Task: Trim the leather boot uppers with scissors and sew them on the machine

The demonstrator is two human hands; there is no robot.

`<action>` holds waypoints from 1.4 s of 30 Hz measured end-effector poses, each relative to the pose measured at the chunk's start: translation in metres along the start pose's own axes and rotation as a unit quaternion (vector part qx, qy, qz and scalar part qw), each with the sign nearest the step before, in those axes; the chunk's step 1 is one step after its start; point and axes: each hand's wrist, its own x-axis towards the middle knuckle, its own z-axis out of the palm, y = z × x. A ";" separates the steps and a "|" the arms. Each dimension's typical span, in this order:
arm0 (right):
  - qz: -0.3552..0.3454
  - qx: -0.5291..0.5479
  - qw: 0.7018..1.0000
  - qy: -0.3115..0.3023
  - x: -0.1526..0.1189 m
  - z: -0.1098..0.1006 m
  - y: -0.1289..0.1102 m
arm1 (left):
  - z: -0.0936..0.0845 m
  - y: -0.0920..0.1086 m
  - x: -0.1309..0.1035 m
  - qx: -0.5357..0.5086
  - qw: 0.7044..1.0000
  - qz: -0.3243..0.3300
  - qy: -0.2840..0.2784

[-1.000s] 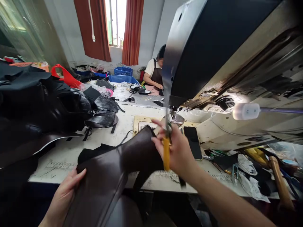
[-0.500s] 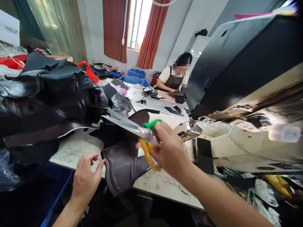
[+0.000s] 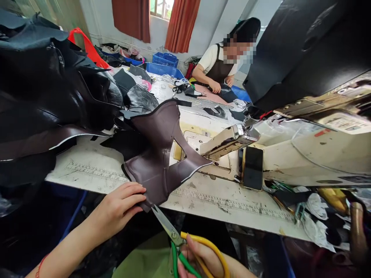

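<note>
The left hand (image 3: 118, 204) grasps the near corner of the leather (image 3: 150, 166), fingers over its surface; how the thumb sits against the underside cannot be told. The right hand (image 3: 207, 253) is closed around the handles of the scissors (image 3: 174, 234), whose tips point away from the body and end right by that same near edge. Whether they touch it cannot be made out.

The leather lies ahead of both hands, on the table (image 3: 214, 208) to the left of the metal post (image 3: 226, 141), its near edge reaching past the tabletop. Its long axis runs from the left hand away toward the far side, and the left hand is the nearer one. A narrow arm of it bends right and comes to a point just beside the post's foot.

It is dark brown and smooth, with a soft sheen, raised seams, a three-cornered opening and a pale line along the right-hand edge.

Right of the post lies a phone (image 3: 253, 168). Well left of the post rises a black pile (image 3: 52, 104). Beyond the post, a co-worker's hand (image 3: 215, 86) rests at dark pieces.
</note>
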 end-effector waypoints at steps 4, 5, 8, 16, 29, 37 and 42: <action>0.046 -0.011 0.995 -0.091 -0.003 -0.011 -0.022 | -0.004 0.000 -0.001 -0.006 1.000 0.004 -0.012; 0.050 -0.010 0.994 -0.099 -0.003 -0.013 -0.026 | -0.004 -0.001 -0.002 -0.006 1.000 0.003 -0.016; 0.047 0.003 0.992 -0.114 -0.001 -0.017 -0.029 | -0.004 -0.003 -0.001 -0.004 1.000 -0.003 -0.024; 0.064 0.069 0.979 -0.180 0.000 -0.031 -0.024 | -0.009 -0.002 0.007 -0.025 0.999 -0.028 -0.034; -0.010 0.221 0.925 -0.310 0.019 -0.022 -0.031 | -0.011 0.003 0.005 -0.056 0.994 -0.081 -0.045; -0.025 0.250 0.915 -0.314 0.019 -0.011 -0.030 | -0.012 -0.007 0.007 -0.053 0.998 -0.031 -0.033; -0.027 0.169 0.958 -0.230 0.027 -0.007 -0.026 | -0.012 -0.002 0.012 -0.034 0.998 -0.040 -0.047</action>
